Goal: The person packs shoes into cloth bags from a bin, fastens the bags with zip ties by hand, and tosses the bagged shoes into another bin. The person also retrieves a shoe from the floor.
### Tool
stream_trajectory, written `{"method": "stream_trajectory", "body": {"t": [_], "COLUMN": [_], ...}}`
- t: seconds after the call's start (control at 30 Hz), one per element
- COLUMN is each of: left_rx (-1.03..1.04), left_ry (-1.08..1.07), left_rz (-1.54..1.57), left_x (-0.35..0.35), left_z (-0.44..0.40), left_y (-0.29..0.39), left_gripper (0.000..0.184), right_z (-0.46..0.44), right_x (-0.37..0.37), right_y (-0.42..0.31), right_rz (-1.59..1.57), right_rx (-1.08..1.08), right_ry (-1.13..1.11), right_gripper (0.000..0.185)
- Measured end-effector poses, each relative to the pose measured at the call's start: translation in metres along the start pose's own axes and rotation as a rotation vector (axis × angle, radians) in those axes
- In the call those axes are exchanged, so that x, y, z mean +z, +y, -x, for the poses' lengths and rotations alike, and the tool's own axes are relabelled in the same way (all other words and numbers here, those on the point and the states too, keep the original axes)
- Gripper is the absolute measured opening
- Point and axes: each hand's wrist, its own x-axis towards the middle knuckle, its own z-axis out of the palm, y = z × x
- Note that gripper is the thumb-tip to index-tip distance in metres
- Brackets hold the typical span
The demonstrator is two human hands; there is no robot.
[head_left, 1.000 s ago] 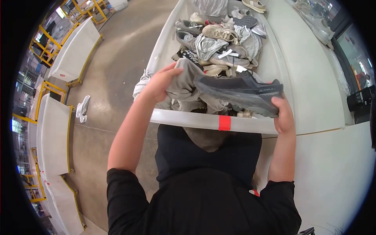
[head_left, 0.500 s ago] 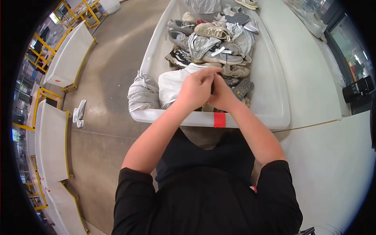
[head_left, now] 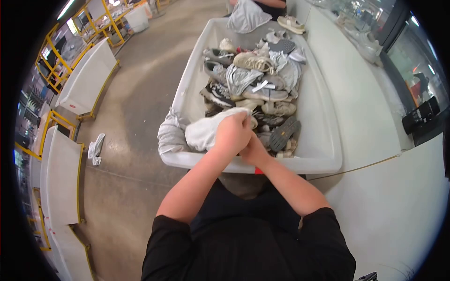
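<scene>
Both hands are together over the near end of a large white tub (head_left: 323, 107) heaped with shoes and cloths. My left hand (head_left: 232, 133) is closed, its fingers pinching the edge of a white cloth (head_left: 201, 133) that bulges to its left. Just below and to the right, my right hand (head_left: 254, 149) is closed against the left one. Its fingertips are hidden, so what they grip does not show. A dark shoe sole (head_left: 285, 133) faces up right of my hands, and a black-and-white sneaker (head_left: 217, 94) lies beyond the cloth.
A grey cloth (head_left: 172, 133) hangs over the tub's near left corner. Another person's arm (head_left: 272, 3) is at the far end by a light cloth (head_left: 248, 18). A beige shoe (head_left: 291, 24) sits on the white bench (head_left: 375, 122). White carts (head_left: 63, 173) line the left.
The view has tilted up, bringing a person's arm into sight at the far end. My hands have shifted, and the white cloth now bunches up against my left fingers.
</scene>
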Motion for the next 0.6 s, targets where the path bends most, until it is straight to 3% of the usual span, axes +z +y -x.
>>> {"method": "stream_trajectory", "body": {"t": [0.07,0.1,0.2,0.3,0.37,0.43,0.47,0.53,0.57,0.6], "left_rx": [0.031,0.047,0.056,0.233,0.096,-0.176,-0.128,-0.096,-0.058,-0.014], "left_ry": [0.033,-0.022,-0.179,-0.203,-0.025,0.036,0.062,0.075,0.063,0.055], "left_rz": [0.082,0.05,-0.024,0.243,0.357,0.569,0.606,0.636,0.684,0.732], "left_x": [0.001,0.002,0.006,0.007,-0.023,-0.069,-0.082,-0.096,-0.104,-0.113], "left_z": [0.0,-0.002,0.022,0.034,0.005,-0.018,-0.023,-0.023,-0.023,-0.023], "left_y": [0.012,0.017,0.034,0.069,0.041,0.017,0.007,0.005,0.013,0.022], "left_gripper": [0.02,0.02,0.021,0.023,0.022,0.02,0.022,0.024,0.024,0.024], "right_z": [-0.007,-0.014,-0.003,-0.007,-0.005,-0.01,-0.01,-0.003,-0.002,-0.005], "right_x": [-0.007,-0.01,-0.011,-0.023,-0.026,-0.027,-0.032,-0.048,-0.049,-0.048], "right_y": [-0.009,-0.012,-0.019,-0.032,-0.038,-0.046,-0.055,-0.069,-0.058,-0.038], "right_rz": [0.365,0.369,0.327,0.296,0.264,0.229,0.225,0.287,0.286,0.294], "right_rx": [-0.275,-0.292,-0.139,-0.008,0.093,0.187,0.193,-0.477,-0.466,-0.356], "right_ry": [-0.019,-0.019,-0.123,-0.213,-0.28,-0.362,-0.371,0.235,0.233,0.076], "right_gripper": [0.044,0.044,0.038,0.032,0.028,0.024,0.024,0.03,0.03,0.028]}}
